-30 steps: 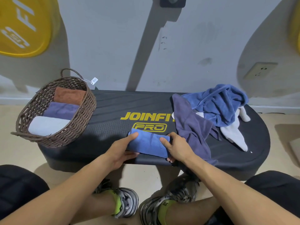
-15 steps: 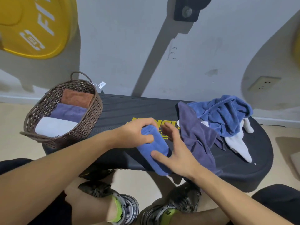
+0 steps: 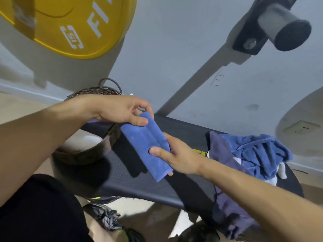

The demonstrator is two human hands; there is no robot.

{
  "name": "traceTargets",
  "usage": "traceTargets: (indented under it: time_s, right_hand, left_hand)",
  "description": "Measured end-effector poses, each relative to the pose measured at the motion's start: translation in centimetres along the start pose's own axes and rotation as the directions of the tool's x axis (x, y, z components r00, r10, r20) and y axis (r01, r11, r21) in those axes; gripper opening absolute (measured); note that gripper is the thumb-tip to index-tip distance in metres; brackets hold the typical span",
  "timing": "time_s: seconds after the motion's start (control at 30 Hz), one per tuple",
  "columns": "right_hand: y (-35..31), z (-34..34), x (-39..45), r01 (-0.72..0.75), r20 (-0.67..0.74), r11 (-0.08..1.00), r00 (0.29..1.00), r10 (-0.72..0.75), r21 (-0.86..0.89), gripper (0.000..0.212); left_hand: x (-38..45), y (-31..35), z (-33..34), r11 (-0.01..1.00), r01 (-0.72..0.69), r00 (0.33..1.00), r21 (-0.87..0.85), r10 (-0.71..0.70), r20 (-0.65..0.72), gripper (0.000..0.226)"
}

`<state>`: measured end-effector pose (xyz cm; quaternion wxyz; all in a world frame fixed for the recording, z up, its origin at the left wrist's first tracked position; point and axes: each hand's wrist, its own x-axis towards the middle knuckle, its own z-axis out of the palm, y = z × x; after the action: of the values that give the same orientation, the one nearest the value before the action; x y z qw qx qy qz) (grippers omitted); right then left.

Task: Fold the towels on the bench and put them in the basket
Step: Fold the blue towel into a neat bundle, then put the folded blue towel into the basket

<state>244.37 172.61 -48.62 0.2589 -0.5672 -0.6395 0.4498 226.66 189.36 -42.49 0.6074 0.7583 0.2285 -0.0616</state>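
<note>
Midair, the folded blue towel point(image 3: 146, 145) hangs above the bench point(image 3: 139, 186), just beside the basket point(image 3: 97, 151) at its 9 o'clock. The left hand point(image 3: 120, 110) pinches the towel's far end at 12 o'clock; the right hand point(image 3: 176, 157) grips its near half from 3 o'clock, thumb on top. Unfolded purple point(image 3: 225, 172), blue point(image 3: 258, 154) and white point(image 3: 281, 170) towels lie heaped at 3 o'clock.

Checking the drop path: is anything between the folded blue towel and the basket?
Nothing visible. Both hands, left hand and right hand, hold the folded blue towel in the air just right of the basket; only the left forearm crosses over the basket's opening.
</note>
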Motion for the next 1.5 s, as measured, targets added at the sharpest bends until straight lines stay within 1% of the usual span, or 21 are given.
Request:
traceTargets:
  time_s: [0.1,0.17,0.27,0.33,0.37,0.43,0.6,0.67,0.73,0.8,0.9,0.97,1.03,1.13,1.17,1.2,1.27,1.3,1.33,1.43,1.5]
  right_hand:
    - [-1.5,-1.6,6.8,-0.012,-0.084,0.992,0.996,0.001,-0.123,0.049]
    - [-2.1,-2.5,11.6,-0.027,-0.147,0.991,0.989,0.008,-0.13,0.036]
    - [-2.5,-2.2,18.1,-0.09,-0.168,0.985,0.979,0.115,0.148,0.017]
    - [-2.5,-1.2,21.4,-0.182,-0.181,0.958,0.958,0.224,0.224,0.011]
    - [-2.5,-0.7,22.7,-0.23,-0.196,0.951,0.942,0.271,0.207,0.009]
    - [-2.1,0.1,24.6,-0.285,-0.255,0.955,0.921,0.295,0.077,0.009]
    - [-1.3,0.6,26.2,-0.232,-0.313,0.849,0.946,0.083,-0.475,0.014]
    - [-1.1,0.7,26.1,-0.155,-0.318,0.81,0.947,-0.04,-0.565,0.011]
    - [-1.0,1.0,25.9,-0.018,-0.337,0.844,0.921,-0.194,-0.535,0.011]
    - [-1.1,1.6,25.7,0.116,-0.248,0.828,0.923,-0.294,-0.548,0.021]
    - [-0.7,2.5,25.8,0.122,-0.007,0.669,0.982,-0.187,-0.734,0.06]
    - [-0.6,3.1,26.2,0.084,-0.005,0.57,0.988,-0.153,-0.817,0.063]
    - [-0.8,3.7,26.5,0.066,-0.04,0.554,0.983,-0.177,-0.83,0.056]
    - [-1.0,4.3,26.8,0.042,-0.07,0.582,0.983,-0.17,-0.812,0.052]
    - [-1.1,4.3,26.9,0.029,-0.079,0.602,0.985,-0.153,-0.798,0.052]
    - [-1.3,4.3,26.9,0.02,-0.08,0.63,0.988,-0.13,-0.777,0.051]
    - [-2.1,4.0,27.0,0.009,-0.068,0.686,0.994,-0.085,-0.728,0.043]
    - [-2.6,3.7,27.1,-0.011,-0.076,0.695,0.995,-0.063,-0.719,0.039]
    - [-3.1,3.3,27.2,-0.043,-0.097,0.682,0.994,-0.041,-0.73,0.037]
    - [-4.0,2.4,27.4,-0.16,-0.166,0.566,0.985,0.041,-0.809,0.034]
    - [-4.2,2.5,27.6,-0.186,-0.16,0.512,0.983,0.095,-0.839,0.032]
  left_hand:
    - [-0.9,-2.8,-4.2,0.989,-0.036,0.967,-0.142,-0.002,-0.256,0.027]
    - [-1.2,-5.5,-6.7,0.974,-0.115,0.872,-0.194,0.006,-0.49,0.019]
    - [-0.9,-10.4,-9.7,0.938,-0.18,0.583,-0.296,-0.141,-0.8,0.018]
    - [-0.3,-13.6,-11.0,0.941,-0.15,0.369,-0.303,-0.231,-0.9,0.026]
    - [0.0,-15.0,-11.4,0.952,-0.105,0.299,-0.286,-0.244,-0.922,0.029]
    - [0.5,-17.1,-11.8,0.973,-0.017,0.243,-0.228,-0.218,-0.945,0.03]
    - [1.5,-19.1,-12.0,0.99,0.087,0.168,-0.112,-0.125,-0.978,0.018]
    - [1.9,-19.2,-11.9,0.989,0.095,0.156,-0.114,-0.128,-0.979,0.015]
    - [2.4,-19.2,-12.0,0.983,0.098,0.142,-0.153,-0.165,-0.976,0.016]
    - [2.7,-19.2,-12.1,0.976,0.105,0.139,-0.193,-0.206,-0.969,0.018]
    - [2.8,-18.6,-12.1,0.971,0.129,0.181,-0.202,-0.223,-0.958,0.021]
    - [2.4,-18.3,-11.8,0.962,0.217,0.248,-0.169,-0.221,-0.943,0.024]
    - [1.1,-17.8,-11.7,0.94,0.334,0.288,-0.066,-0.168,-0.943,0.023]
    - [-0.7,-16.5,-12.0,0.924,0.263,0.256,0.278,0.211,-0.943,0.018]
    - [-0.8,-16.2,-11.9,0.897,0.225,0.298,0.382,0.309,-0.903,0.02]
    - [-0.7,-16.1,-11.6,0.882,0.204,0.386,0.425,0.326,-0.863,0.024]
    - [0.0,-16.8,-10.4,0.898,0.236,0.585,0.372,0.175,-0.792,0.038]
    - [0.3,-17.5,-9.9,0.901,0.27,0.637,0.34,0.098,-0.765,0.043]
    - [0.6,-18.2,-9.6,0.9,0.293,0.651,0.322,0.059,-0.757,0.047]
    - [0.4,-19.4,-9.8,0.9,0.322,0.568,0.294,0.065,-0.82,0.049]
    - [0.6,-19.7,-10.3,0.899,0.352,0.559,0.261,0.022,-0.829,0.05]
